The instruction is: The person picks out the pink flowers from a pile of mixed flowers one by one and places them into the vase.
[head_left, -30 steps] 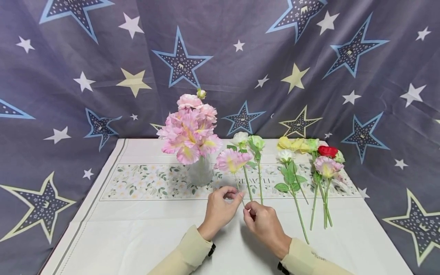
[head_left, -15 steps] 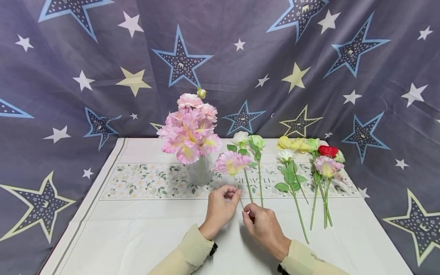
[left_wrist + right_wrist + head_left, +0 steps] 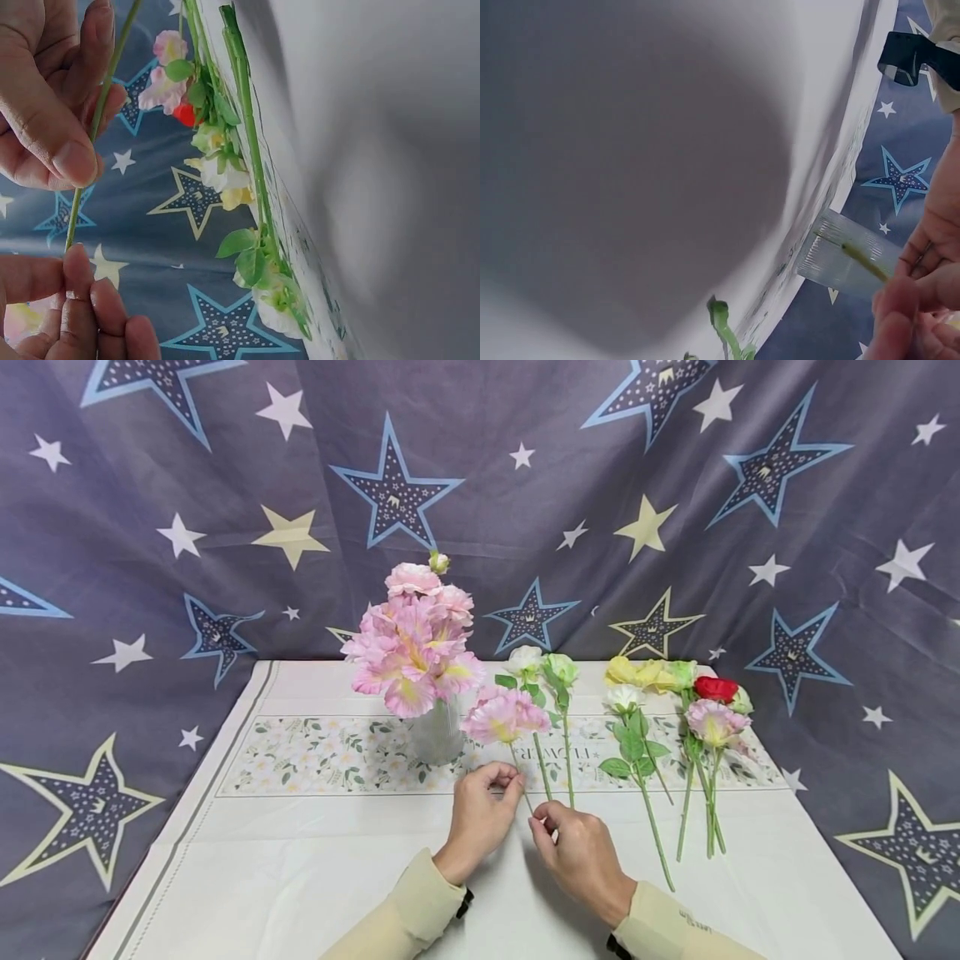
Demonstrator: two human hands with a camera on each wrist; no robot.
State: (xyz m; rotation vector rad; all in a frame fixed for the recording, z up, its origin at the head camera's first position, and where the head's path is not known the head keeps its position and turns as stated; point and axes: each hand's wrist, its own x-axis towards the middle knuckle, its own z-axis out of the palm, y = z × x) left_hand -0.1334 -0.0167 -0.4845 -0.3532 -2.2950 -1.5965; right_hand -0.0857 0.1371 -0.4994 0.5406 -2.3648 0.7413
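A pink artificial flower with a yellowish centre [image 3: 504,717] stands tilted above the table, its thin green stem [image 3: 109,82] running between both hands. My left hand [image 3: 483,810] pinches the stem below the bloom. Lower down, my right hand [image 3: 581,852] grips it between thumb and fingers. The free stem end [image 3: 862,261] pokes out past the right fingertips in the right wrist view. Left of the bloom, a clear ribbed vase [image 3: 437,735] holds a bunch of pink flowers [image 3: 412,647]. A white rose [image 3: 525,662] and a green rose [image 3: 562,670] lie just behind the held flower.
More stems lie to the right: a white rose [image 3: 624,697], yellow flowers [image 3: 637,674], a red rose [image 3: 715,689] and a pink bloom [image 3: 716,723]. A floral runner [image 3: 322,760] crosses the white tablecloth [image 3: 300,877]. Behind hangs a star-patterned curtain [image 3: 480,468].
The held pink flower's bloom has shifted slightly left and turned a little. Both hands keep their hold on the stem and have barely moved.
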